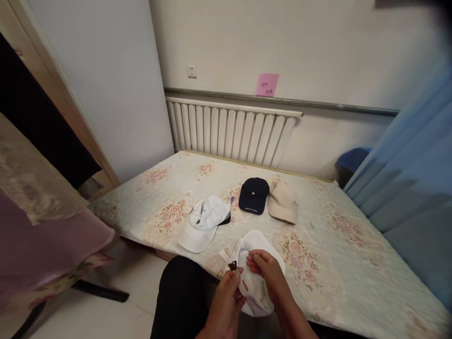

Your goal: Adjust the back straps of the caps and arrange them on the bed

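A pale wall (300,42) stands behind a bed (353,282) covered in a light, rose-patterned sheet. A blue curtain (413,188) hangs along the right side, and a plain white panel (102,70) rises at the bed's far left corner. A white radiator (233,129) runs along the wall just past the bed's back edge, below a long pipe (226,95). Pink cloth (45,254) drapes at the left, and the person's black-clad knee (181,292) shows at the near edge.

Four caps are in view. The nearer white cap (259,240) is in front of the person at the bed's near edge, its hollow inside turned up toward the hands. The farther white cap (203,223) lies to its left, partly over something dark (225,220). Beyond them, a navy cap (253,195) and a beige cap (283,202) sit side by side.

The left hand (228,292) pinches the nearer white cap's back strap, close to a small brown buckle (233,265). The right hand (266,268) is over the cap's opening, fingertips drawn together; I cannot tell what they grip. A pink note (267,84) and a smaller socket (191,71) are on the wall.
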{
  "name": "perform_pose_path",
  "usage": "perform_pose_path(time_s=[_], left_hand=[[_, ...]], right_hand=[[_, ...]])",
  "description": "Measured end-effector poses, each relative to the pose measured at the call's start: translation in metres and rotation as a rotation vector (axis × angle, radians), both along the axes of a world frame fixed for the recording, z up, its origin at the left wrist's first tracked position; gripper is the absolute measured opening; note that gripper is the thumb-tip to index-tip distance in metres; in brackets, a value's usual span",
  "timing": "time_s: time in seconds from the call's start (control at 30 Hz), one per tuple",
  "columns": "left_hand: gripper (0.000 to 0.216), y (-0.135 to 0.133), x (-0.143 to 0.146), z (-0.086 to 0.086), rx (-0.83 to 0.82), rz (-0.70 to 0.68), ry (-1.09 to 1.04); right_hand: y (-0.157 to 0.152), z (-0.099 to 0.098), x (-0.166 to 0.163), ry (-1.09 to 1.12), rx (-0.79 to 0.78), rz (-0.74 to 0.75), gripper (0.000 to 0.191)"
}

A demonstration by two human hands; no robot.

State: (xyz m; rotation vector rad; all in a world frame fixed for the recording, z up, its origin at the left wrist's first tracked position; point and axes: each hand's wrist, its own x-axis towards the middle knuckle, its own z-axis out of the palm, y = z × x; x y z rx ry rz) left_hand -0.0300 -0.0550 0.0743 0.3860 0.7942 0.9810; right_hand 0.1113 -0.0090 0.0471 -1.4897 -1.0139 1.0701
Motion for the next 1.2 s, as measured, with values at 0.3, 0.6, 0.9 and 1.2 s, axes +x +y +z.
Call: perform_pose_path(time_s=[0.3, 0.6, 0.9, 1.2], left_hand=[[0.023, 0.003, -0.007, 0.001, -0.031, 0.036, -0.059], [0.027, 0.010, -0.008, 0.007, -0.228, 0.094, -0.239], [0.027, 0.019, -0.009, 0.012, -0.071, 0.018, -0.233], [0.016, 0.042, -0.008, 0.032, 0.550, -0.353, 0.418]], right_hand=[[0.057, -0.007, 0.024, -0.514, 0.247, 0.108, 0.046], [0.073, -0.001, 0.008, -0.831, 0.255, 0.412, 0.028], [0.055, 0.039, 0.034, -0.921, 0.395, 0.304, 0.023], [0.037, 0.027, 0.061, -0.891, 0.776, -0.276, 0.026]])
